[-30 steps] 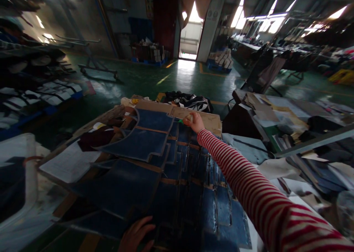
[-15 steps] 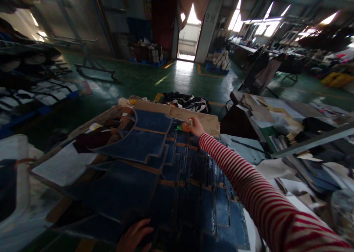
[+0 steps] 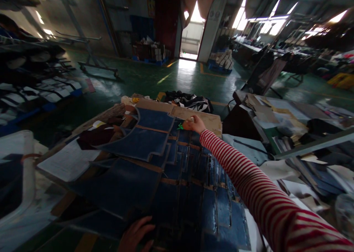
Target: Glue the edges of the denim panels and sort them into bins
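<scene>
At the far edge of the spread-out dark blue panels, my right hand in a striped sleeve is closed on a small orange-brown thing with a bright green end; its kind is hard to make out. The green end lies over the upper dark panels. My left hand is at the bottom of the view, fingers apart, beside the near dark panels; its palm is partly out of frame. The panels overlap in rows, with brown strips between them and shiny patches on the right-hand ones.
Cardboard lies under the panels' far end. A white paper sheet is at the left, near dark maroon cloth. To the right stands a table with papers. Beyond are a wheeled rack and a doorway.
The view has shifted slightly, so the scene sits a little further right. My right hand still grips the orange-brown thing by the far edge; my left hand keeps its place.
</scene>
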`<control>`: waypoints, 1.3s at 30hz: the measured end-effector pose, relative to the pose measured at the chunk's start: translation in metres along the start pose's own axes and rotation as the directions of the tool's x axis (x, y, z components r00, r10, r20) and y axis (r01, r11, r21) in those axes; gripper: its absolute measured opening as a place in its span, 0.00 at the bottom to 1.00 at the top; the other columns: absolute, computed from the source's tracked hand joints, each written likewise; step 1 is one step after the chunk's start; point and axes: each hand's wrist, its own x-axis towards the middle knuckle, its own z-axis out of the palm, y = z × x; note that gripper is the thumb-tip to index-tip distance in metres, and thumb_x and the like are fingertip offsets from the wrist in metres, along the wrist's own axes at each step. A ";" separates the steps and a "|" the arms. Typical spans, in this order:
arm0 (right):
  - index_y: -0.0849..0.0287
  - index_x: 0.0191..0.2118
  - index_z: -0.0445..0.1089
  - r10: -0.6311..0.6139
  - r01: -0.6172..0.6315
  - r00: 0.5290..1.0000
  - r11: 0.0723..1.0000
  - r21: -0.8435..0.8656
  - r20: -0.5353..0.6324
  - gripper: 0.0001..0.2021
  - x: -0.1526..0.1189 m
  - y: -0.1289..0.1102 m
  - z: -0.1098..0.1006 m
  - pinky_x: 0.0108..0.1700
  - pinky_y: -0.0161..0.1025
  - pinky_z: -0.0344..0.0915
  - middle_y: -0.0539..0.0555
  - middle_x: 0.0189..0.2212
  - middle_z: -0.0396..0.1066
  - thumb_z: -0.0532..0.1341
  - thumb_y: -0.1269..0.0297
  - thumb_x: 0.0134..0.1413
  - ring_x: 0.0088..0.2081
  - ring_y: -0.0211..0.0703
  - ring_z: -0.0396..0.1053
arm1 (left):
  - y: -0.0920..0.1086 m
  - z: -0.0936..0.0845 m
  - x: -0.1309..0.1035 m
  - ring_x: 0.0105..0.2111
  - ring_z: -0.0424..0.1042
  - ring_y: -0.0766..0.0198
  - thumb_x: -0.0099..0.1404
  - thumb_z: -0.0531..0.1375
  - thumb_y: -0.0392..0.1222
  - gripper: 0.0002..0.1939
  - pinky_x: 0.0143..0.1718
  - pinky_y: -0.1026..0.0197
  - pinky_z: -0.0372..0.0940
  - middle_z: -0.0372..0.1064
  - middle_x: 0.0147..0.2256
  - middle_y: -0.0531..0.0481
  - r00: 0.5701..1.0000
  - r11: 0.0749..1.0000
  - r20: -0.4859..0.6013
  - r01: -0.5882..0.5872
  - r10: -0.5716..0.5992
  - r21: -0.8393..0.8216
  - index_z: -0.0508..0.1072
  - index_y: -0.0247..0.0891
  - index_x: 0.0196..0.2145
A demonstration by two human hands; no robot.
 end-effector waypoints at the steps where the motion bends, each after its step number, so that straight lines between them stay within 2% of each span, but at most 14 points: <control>1: 0.59 0.38 0.63 0.064 -0.065 0.997 0.997 0.038 0.043 0.17 -0.005 -0.002 -0.003 0.30 0.39 0.66 0.51 0.29 0.66 0.61 0.55 0.42 0.29 0.39 0.65 | -0.001 0.001 0.000 0.42 0.71 0.64 0.56 0.58 0.50 0.14 0.39 0.65 0.69 0.71 0.44 0.55 1.000 1.000 0.004 0.004 -0.004 -0.009 0.70 0.53 0.42; 4: 0.58 0.37 0.63 0.220 -0.242 0.963 0.960 0.143 0.159 0.17 -0.020 -0.008 -0.010 0.22 0.34 0.64 0.50 0.28 0.67 0.62 0.57 0.40 0.25 0.37 0.65 | -0.003 0.002 -0.001 0.41 0.72 0.65 0.56 0.58 0.50 0.15 0.39 0.65 0.69 0.71 0.44 0.55 1.000 0.999 -0.003 -0.009 0.009 -0.044 0.70 0.53 0.42; 7: 0.58 0.38 0.62 0.229 -0.271 0.952 0.940 0.208 0.203 0.18 -0.028 -0.011 -0.014 0.19 0.31 0.62 0.50 0.29 0.67 0.62 0.56 0.40 0.25 0.36 0.65 | -0.001 0.000 -0.001 0.42 0.71 0.65 0.56 0.58 0.50 0.15 0.39 0.65 0.69 0.71 0.44 0.55 1.000 0.999 0.014 0.005 -0.005 -0.047 0.70 0.53 0.43; 12: 0.58 0.37 0.62 0.140 -0.159 0.985 0.966 0.202 0.106 0.19 -0.033 -0.011 -0.015 0.23 0.32 0.63 0.48 0.28 0.65 0.62 0.55 0.38 0.27 0.36 0.64 | 0.004 -0.006 0.001 0.42 0.71 0.64 0.56 0.58 0.50 0.14 0.40 0.64 0.68 0.71 0.45 0.54 0.999 0.998 0.034 0.043 -0.041 -0.052 0.71 0.52 0.42; 16: 0.57 0.39 0.61 0.123 -0.162 0.977 0.958 0.234 0.175 0.20 -0.040 -0.014 -0.018 0.24 0.33 0.63 0.47 0.27 0.65 0.61 0.53 0.39 0.27 0.36 0.64 | 0.007 -0.006 0.001 0.43 0.71 0.63 0.57 0.57 0.51 0.14 0.41 0.62 0.68 0.70 0.45 0.53 0.995 0.995 0.069 0.081 -0.077 -0.059 0.71 0.51 0.42; 21: 0.58 0.39 0.61 -0.053 0.022 0.988 0.978 0.207 0.145 0.20 -0.055 -0.011 -0.020 0.32 0.35 0.64 0.48 0.29 0.64 0.61 0.53 0.40 0.30 0.37 0.63 | 0.005 0.000 -0.005 0.46 0.68 0.61 0.58 0.56 0.51 0.15 0.44 0.58 0.67 0.68 0.48 0.51 0.980 0.983 0.130 0.165 -0.153 -0.086 0.71 0.51 0.43; 26: 0.58 0.43 0.60 -0.112 0.060 0.966 0.974 0.219 0.235 0.23 -0.068 -0.005 -0.018 0.35 0.37 0.63 0.49 0.31 0.65 0.61 0.52 0.42 0.32 0.38 0.64 | 0.002 0.007 -0.013 0.49 0.66 0.60 0.59 0.54 0.51 0.16 0.47 0.55 0.65 0.66 0.50 0.50 0.973 0.975 0.151 0.193 -0.176 -0.110 0.69 0.51 0.45; 31: 0.58 0.44 0.60 -0.155 0.138 0.982 0.978 0.154 0.108 0.22 -0.071 -0.004 -0.016 0.41 0.41 0.62 0.51 0.36 0.64 0.61 0.53 0.43 0.37 0.41 0.63 | 0.009 0.002 -0.010 0.50 0.65 0.60 0.59 0.54 0.51 0.16 0.48 0.53 0.64 0.65 0.50 0.51 0.963 0.964 0.160 0.235 -0.215 -0.121 0.69 0.51 0.45; 34: 0.57 0.44 0.60 -0.206 0.180 0.964 0.971 0.157 0.169 0.21 -0.085 -0.005 -0.014 0.42 0.41 0.62 0.51 0.36 0.64 0.61 0.54 0.43 0.38 0.41 0.63 | 0.014 -0.004 -0.007 0.49 0.66 0.60 0.59 0.54 0.51 0.16 0.48 0.53 0.64 0.66 0.50 0.51 0.961 0.961 0.168 0.243 -0.220 -0.130 0.70 0.50 0.44; 39: 0.55 0.44 0.61 -0.274 0.233 0.901 0.960 0.156 0.335 0.20 -0.122 -0.006 -0.014 0.43 0.41 0.62 0.51 0.37 0.63 0.61 0.55 0.44 0.39 0.41 0.63 | 0.019 -0.009 -0.004 0.48 0.66 0.59 0.58 0.55 0.50 0.16 0.47 0.53 0.65 0.66 0.49 0.49 0.966 0.961 0.148 0.232 -0.211 -0.148 0.71 0.49 0.44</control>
